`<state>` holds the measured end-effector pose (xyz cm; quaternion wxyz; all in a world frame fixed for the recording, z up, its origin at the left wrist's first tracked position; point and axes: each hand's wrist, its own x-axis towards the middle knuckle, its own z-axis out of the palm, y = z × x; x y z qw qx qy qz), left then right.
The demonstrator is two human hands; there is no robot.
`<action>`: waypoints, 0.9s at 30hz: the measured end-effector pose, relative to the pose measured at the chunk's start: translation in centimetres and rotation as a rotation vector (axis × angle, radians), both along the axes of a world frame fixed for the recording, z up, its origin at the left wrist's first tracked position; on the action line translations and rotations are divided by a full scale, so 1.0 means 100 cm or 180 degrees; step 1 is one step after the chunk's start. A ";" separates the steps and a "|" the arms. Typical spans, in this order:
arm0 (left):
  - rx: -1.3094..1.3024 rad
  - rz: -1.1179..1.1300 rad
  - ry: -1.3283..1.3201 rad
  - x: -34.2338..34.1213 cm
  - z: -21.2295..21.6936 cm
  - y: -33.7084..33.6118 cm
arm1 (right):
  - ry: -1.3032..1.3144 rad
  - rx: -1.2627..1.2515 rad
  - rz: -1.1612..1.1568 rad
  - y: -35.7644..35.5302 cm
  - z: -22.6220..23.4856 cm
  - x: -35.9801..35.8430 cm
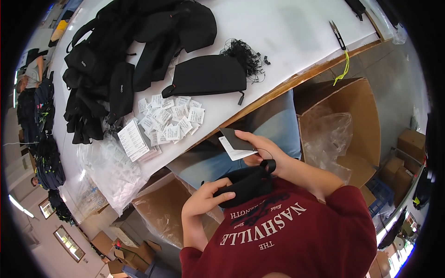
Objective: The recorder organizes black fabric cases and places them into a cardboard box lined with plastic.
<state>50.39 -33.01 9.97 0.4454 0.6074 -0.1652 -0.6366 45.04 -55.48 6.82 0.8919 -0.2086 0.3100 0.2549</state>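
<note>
Head view, since it's the only one: where's the small black pouch (250,186) compared to the hands?

Low and close in, right up against the dark red shirt (296,227). Left hand (211,195) has fingers and thumb clamped on its left end. Long axis runs roughly sideways, climbing a bit to the right, and a black strap loop (268,165) pokes out at that end. It's just below the right hand (263,147), so that's the nearer one, easily.

Ok, and what's the right one got?

Pinching a tag, dark card (235,140) over a white card (232,151), thumb on top. Cards slant from upper left down to lower right, and sit up and left of the loop. Thin cord curves off near the fingers. Can't tell if it goes through the loop, tbh.

Anything in the way?

Mostly the right hand's own fingers, they cover part of that gap. Beyond is the tabletop (287,28) edge, then white labels (169,118), a paper stack (132,140), a bigger flat pouch (208,76), a cord tangle (243,53) and a black pouch heap (104,51). Snips (338,34) are well apart to the right, above an uncovered cardboard box (364,125).
</note>
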 end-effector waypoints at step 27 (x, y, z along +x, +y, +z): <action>-0.0496 0.0164 -0.1874 0.034 -0.005 -0.027 | -0.3288 -0.3363 0.2976 -0.032 0.033 0.009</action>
